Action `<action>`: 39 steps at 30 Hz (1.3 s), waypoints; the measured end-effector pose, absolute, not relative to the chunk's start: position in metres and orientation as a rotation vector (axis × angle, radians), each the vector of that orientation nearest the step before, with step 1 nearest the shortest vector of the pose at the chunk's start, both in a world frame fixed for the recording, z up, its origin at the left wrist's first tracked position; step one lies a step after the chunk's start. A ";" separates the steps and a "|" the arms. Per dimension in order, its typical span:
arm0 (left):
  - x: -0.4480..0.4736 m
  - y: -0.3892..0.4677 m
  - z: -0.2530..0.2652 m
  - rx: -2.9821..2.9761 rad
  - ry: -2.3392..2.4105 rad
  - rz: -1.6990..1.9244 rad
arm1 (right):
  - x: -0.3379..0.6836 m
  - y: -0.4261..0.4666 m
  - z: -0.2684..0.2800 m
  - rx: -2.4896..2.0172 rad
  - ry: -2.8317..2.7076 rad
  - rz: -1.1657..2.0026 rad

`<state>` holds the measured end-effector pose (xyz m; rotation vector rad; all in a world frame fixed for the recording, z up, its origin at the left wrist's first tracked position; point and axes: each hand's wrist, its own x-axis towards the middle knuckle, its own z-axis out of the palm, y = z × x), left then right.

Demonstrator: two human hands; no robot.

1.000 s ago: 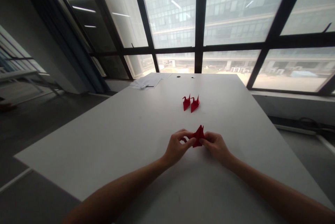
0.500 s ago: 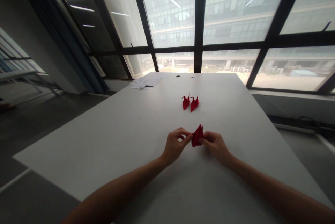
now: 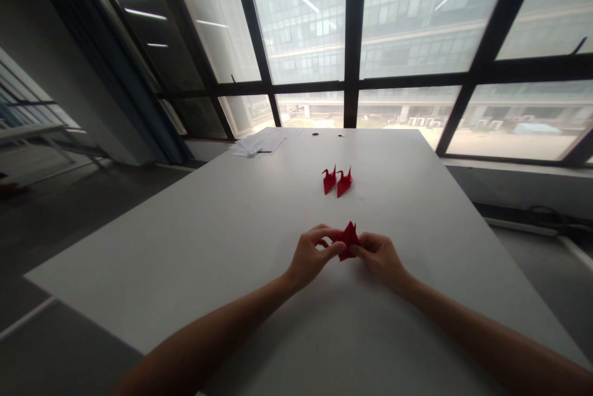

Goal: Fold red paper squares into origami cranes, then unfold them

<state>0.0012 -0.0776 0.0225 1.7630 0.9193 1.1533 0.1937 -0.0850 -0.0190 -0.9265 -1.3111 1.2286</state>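
Note:
Between my two hands, just above the table, is a folded red origami paper (image 3: pixel 349 239), with pointed tips upward. My left hand (image 3: pixel 311 255) pinches its left side between thumb and fingers. On the right side, my right hand (image 3: pixel 380 255) grips the same paper, thumb across its front. The fingertips hide parts of both sides. Farther back stand two red paper cranes, a left crane (image 3: pixel 329 182) and a right crane (image 3: pixel 344 184), side by side with thin necks and tails raised.
The white table (image 3: pixel 208 223) reaches toward large dark-framed windows. Loose white papers (image 3: pixel 259 143) with a dark pen-like item (image 3: pixel 264 151) lie at its far left. A dark round spot (image 3: pixel 315 134) shows near the far edge. A blue curtain (image 3: pixel 115 75) hangs at the left.
My left thumb and fingers have shifted slightly right, farther over the folded red paper, which has turned a little. My right hand keeps its hold; the two cranes have not moved.

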 end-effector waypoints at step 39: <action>0.005 -0.069 0.010 1.482 0.894 1.049 | 0.195 -0.083 -0.015 -0.980 -1.397 1.166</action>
